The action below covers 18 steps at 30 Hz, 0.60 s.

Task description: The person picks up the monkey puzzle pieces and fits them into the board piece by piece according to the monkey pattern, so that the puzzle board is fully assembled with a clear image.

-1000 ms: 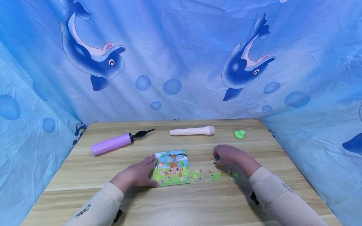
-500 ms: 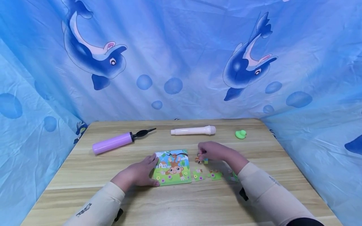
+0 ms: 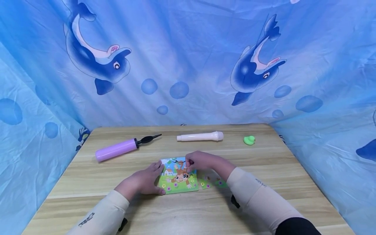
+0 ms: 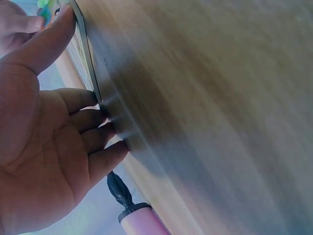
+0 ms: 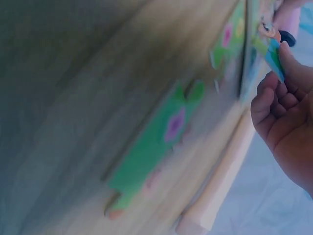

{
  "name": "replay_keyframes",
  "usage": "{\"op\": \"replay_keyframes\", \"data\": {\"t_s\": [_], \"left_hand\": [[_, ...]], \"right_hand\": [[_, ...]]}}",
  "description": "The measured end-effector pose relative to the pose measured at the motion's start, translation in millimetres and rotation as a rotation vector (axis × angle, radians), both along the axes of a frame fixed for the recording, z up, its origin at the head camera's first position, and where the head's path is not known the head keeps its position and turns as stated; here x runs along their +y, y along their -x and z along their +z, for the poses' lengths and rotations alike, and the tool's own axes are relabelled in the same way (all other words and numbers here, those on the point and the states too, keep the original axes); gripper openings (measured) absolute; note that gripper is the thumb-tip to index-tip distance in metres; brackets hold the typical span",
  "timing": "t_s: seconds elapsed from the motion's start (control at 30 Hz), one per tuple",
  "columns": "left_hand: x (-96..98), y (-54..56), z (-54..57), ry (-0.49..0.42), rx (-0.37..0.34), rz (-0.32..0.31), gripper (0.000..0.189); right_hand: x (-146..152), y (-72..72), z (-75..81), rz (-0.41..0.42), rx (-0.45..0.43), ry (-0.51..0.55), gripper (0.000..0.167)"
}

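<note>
My right hand (image 3: 202,161) pinches jigsaw piece (image 5: 274,56) over monkey puzzle (image 3: 179,188), two o'clock; left hand (image 3: 148,179), unclenched, braces nine o'clock; best lay piece level.

The puzzle board (image 3: 180,187) looks smooth, the table (image 3: 176,215) wood-grained, the pump (image 3: 117,150) glossy plastic.

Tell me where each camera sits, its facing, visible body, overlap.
Head: worn on the head, facing forward and down over the table to the curtain; left hand, right hand and sleeves show.
Left wrist: on that wrist, facing along the palm to the edge of the puzzle board; left hand large, part of the right hand beyond.
Right wrist: on that wrist, facing loose pieces and the pinched puzzle piece; right hand at right.
Shared: head and left wrist both show the purple pump.
</note>
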<state>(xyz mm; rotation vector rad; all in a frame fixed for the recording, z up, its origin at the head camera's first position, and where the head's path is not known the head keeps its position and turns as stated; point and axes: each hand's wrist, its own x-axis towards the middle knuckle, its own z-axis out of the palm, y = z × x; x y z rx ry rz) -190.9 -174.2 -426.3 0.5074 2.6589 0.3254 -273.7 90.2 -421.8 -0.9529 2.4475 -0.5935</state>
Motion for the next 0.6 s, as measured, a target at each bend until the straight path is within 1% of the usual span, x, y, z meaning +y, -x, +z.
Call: {"op": "replay_keyframes", "data": {"t_s": [0.07, 0.23, 0.47, 0.6], "left_hand": [[0.2, -0.6, -0.3, -0.006, -0.002, 0.000, 0.103], [0.1, -1.8, -0.1, -0.010, 0.004, -0.003, 0.103], [-0.8, -1.8, 0.7, -0.012, 0.003, -0.007, 0.103], [-0.7, -0.8, -0.8, -0.010, -0.002, -0.003, 0.103]], "right_hand": [[-5, 0.0, -4.4, -0.023, 0.009, -0.029, 0.014], [-14, -0.5, -11.5, -0.063, 0.072, -0.102, 0.017], [-22, 0.2, -18.7, -0.043, 0.164, -0.179, 0.021], [-26, -1.8, -16.9, -0.052, 0.201, -0.231, 0.022]]}}
